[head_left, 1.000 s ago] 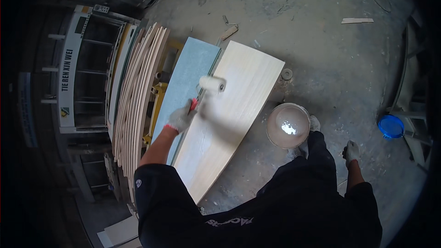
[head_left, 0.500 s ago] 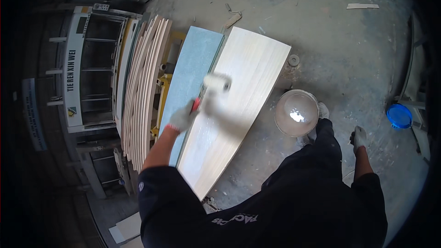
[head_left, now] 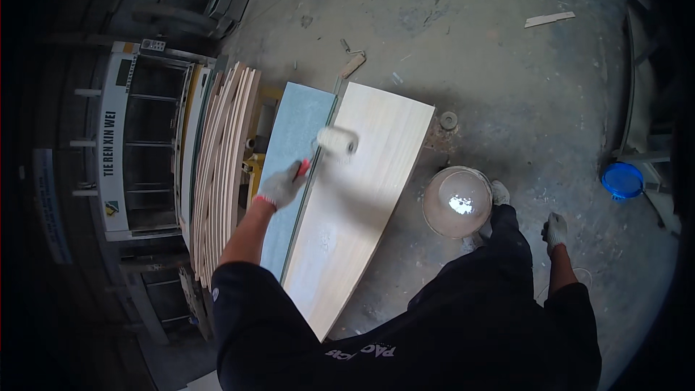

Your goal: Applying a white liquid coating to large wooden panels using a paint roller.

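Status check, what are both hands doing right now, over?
Left hand grips paint roller on pale wooden panel. Right hand empty, hanging free. White bucket beside panel, nothing blocking.

Stack of thin curved wood sheets (head_left: 221, 174), blue-grey panel (head_left: 293, 166), blue lid (head_left: 622, 179), wood scrap (head_left: 550, 19), grey concrete floor (head_left: 507, 80)

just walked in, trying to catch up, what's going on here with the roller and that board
A person in dark clothes stands over a pale wooden board lying on the concrete floor. The gloved left hand holds a paint roller with its white head on the board's upper part. The gloved right hand hangs free at the side. A round bucket of pale liquid sits just right of the board, and a stack of thin sheets leans to its left.
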The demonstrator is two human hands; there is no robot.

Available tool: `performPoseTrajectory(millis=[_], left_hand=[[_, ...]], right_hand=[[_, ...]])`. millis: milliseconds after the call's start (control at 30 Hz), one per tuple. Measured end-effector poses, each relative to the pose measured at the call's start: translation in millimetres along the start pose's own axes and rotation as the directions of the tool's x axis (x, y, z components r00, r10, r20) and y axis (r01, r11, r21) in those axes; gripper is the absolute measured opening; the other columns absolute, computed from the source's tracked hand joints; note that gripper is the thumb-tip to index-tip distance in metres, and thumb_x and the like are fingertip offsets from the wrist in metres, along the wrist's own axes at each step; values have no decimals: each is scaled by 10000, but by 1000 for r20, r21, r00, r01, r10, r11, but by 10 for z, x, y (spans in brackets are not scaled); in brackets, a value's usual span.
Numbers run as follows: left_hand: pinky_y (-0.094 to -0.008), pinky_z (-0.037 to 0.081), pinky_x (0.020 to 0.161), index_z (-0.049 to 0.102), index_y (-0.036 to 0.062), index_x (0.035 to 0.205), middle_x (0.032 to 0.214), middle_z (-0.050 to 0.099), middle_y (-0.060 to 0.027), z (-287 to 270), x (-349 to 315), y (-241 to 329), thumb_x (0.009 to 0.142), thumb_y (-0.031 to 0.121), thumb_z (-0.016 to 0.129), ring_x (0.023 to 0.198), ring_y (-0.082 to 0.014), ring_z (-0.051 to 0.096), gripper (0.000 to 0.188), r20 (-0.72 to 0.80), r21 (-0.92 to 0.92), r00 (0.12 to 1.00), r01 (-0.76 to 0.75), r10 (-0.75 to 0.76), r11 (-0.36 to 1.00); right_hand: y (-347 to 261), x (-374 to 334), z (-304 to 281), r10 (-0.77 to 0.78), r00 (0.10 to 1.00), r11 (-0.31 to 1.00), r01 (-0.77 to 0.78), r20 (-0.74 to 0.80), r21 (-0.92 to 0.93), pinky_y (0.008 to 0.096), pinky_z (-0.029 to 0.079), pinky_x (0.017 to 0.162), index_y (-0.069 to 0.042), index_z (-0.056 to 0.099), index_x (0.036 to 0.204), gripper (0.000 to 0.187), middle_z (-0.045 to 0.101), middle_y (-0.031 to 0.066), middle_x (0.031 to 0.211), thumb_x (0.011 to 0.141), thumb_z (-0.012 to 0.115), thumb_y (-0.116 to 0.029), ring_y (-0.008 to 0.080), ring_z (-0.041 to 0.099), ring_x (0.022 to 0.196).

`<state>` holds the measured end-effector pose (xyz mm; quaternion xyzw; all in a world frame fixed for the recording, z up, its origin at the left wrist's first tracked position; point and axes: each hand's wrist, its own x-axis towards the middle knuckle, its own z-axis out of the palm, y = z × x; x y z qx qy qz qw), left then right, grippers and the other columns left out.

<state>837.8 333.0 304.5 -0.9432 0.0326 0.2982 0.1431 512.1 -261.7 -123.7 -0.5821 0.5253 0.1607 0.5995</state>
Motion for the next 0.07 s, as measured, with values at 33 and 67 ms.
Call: performPoseTrajectory(millis=[33,67], left_hand=[[-516,496,937,497,90,1409,1145,666,-292,-33,334,-103,1012,411,519,1087,-463,633,512,-145,-37,979,-147,141,988],[-524,482,956,463,84,1439,1157,654,-314,-166,717,-57,1009,441,510,1091,-465,632,560,-187,-29,963,-201,192,979]], right_hand=[[15,57,-59,56,997,998,-58,-56,-27,322,421,426,-79,597,1217,358,569,38,706,1049,510,-383,158,562,510],[13,81,-116,117,985,991,-124,-123,-50,331,423,410,-79,609,1189,350,577,45,694,1048,513,-385,160,568,497]])
